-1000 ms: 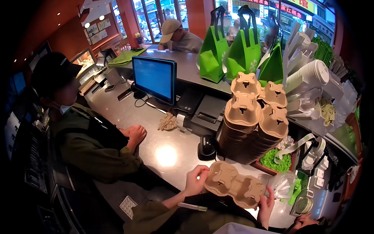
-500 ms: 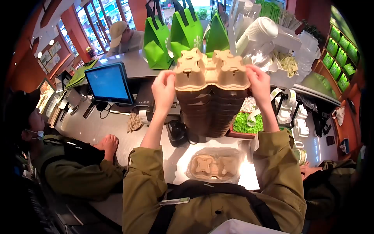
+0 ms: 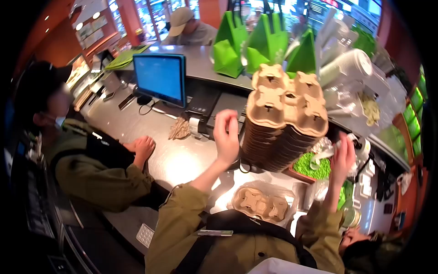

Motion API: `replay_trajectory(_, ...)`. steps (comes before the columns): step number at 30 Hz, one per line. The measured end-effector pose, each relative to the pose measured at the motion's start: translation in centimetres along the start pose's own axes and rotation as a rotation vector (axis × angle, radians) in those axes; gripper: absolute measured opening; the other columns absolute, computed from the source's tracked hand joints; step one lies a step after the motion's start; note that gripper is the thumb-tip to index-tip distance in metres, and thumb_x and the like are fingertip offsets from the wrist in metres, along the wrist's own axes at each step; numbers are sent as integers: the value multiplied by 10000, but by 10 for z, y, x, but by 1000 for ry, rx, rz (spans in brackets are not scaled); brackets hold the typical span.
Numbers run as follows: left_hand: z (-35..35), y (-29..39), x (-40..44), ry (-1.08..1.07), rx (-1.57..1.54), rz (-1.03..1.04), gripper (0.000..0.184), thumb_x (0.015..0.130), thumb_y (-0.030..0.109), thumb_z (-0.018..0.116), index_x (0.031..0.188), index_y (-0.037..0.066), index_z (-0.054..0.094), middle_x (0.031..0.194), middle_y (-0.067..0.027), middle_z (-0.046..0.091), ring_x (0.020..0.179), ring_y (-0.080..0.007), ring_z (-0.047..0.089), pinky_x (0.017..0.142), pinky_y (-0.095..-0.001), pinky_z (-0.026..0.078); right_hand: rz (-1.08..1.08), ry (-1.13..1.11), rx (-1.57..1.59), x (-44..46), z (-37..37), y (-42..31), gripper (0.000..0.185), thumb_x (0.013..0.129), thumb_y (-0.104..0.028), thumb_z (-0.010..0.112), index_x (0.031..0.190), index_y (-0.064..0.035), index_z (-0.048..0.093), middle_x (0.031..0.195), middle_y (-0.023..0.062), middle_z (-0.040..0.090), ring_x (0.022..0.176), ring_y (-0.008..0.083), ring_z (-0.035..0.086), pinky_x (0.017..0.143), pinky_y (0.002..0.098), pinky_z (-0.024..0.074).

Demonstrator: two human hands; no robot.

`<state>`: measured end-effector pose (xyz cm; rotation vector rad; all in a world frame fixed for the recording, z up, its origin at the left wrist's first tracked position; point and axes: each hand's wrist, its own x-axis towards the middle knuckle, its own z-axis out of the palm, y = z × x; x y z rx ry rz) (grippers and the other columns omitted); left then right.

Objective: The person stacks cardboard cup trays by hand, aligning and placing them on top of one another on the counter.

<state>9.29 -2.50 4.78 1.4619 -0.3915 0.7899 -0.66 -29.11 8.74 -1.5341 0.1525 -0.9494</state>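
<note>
A tall stack of cardboard cup carriers (image 3: pixel 268 142) stands on the counter ahead of me, its top carrier (image 3: pixel 288 106) upside down and lighter than the dark sides below. My left hand (image 3: pixel 226 136) is raised just left of the stack, empty, with loosely bent fingers apart from it. On the other side my right hand (image 3: pixel 344 157) is up with fingers stretched, near the box of green plants (image 3: pixel 315 168), holding nothing. Close to my body lies another cup carrier (image 3: pixel 261 204) in clear plastic.
A blue-screened monitor (image 3: pixel 159 80) and a receipt printer (image 3: pixel 195 125) stand left. Green bags (image 3: pixel 228 50) line the raised ledge, with stacked white cups (image 3: pixel 349 68) to their right. A co-worker (image 3: pixel 100 160) is at my left; another person's hand (image 3: pixel 353 237) shows at lower right.
Both my hands have let go of the top carrier and drawn back and down from the stack. The carrier now rests on top. My view has swung left.
</note>
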Motion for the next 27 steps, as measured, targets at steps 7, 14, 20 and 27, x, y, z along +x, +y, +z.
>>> replay_trajectory(7, -72, -30, -192, -546, 335, -692, 113, 802, 96, 500, 889, 26, 519, 808, -125, 551, 695, -246, 547, 625, -311, 445, 570, -329, -289, -196, -75, 106, 185, 865, -193, 470, 760, -42, 498, 541, -24, 438, 439, 58, 391, 381, 197, 290)
replay_trajectory(14, -73, -24, -218, -530, 485, -683, 115, 789, 130, 496, 847, 30, 493, 771, -147, 539, 720, -303, 539, 644, -356, 437, 201, -403, -787, -212, -86, 114, 201, 793, -80, 457, 951, 20, 532, 794, 137, 595, 684, 251, 564, 618, 313, 441)
replay_trajectory(20, -81, -62, -228, -711, 504, -687, 137, 762, 169, 531, 766, 34, 511, 703, -141, 557, 673, -311, 552, 616, -380, 439, 458, -465, -843, -210, -79, 111, 165, 771, -133, 510, 824, 20, 541, 691, 173, 581, 637, 323, 566, 578, 386, 436)
replay_trajectory(27, -83, -74, -232, -781, 507, -776, 226, 767, 253, 545, 818, 36, 511, 732, -159, 580, 727, -309, 569, 657, -391, 442, 432, -410, -940, -216, -85, 113, 193, 761, -169, 537, 710, 17, 528, 612, 174, 551, 581, 312, 551, 561, 383, 430)
